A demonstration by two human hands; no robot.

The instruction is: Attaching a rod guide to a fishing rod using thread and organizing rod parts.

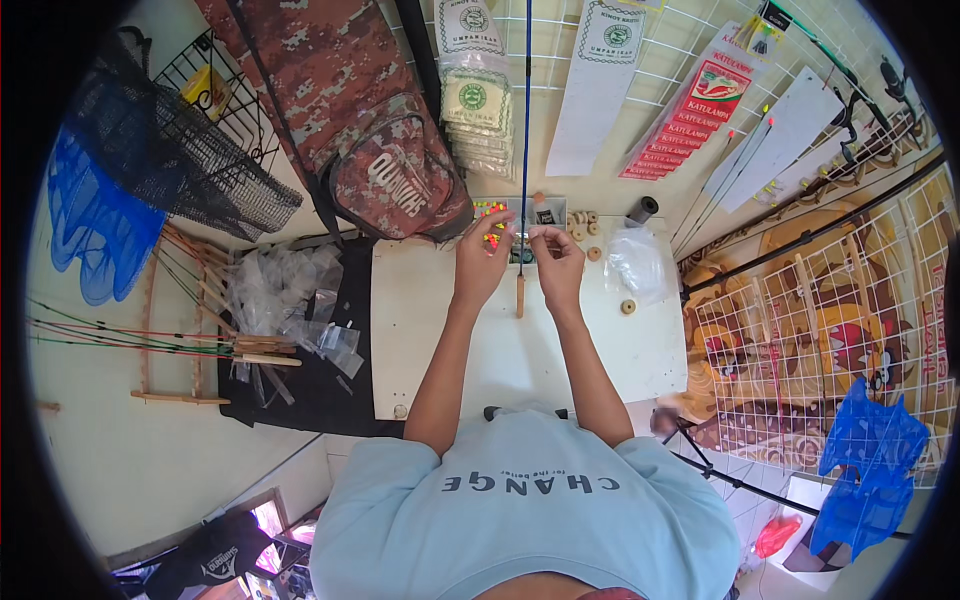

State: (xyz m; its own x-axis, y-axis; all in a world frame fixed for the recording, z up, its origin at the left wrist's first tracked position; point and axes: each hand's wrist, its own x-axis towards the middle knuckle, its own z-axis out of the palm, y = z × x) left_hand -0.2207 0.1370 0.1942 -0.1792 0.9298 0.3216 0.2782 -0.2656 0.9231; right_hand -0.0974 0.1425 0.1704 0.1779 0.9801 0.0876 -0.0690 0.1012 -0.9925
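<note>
Head view: both hands raised over white table, fingertips pinched together near the rod.
Left hand: fingers closed in a pinch; small orange-yellow float just at the fingertips, looks held but too small to be sure.
Right hand: thumb and forefinger pinched on something very fine, likely line; item itself not visible.
Rod: thin dark blue blank running up between the two hands, cork butt lying on the table just below the fingertips, between the wrists.
Handling, float: judged very light, small, slick, easy to drop; take with fingertip pinch at its body.
Handling, rod: judged light, stiff but whippy; tip fragile; grip at cork butt.
Beyond fingers: parts tray just past the fingertips, wooden spools right of it, clear bag right of right hand.
Further out: camo bag up-left, plastic sleeves left on black mat.
</note>
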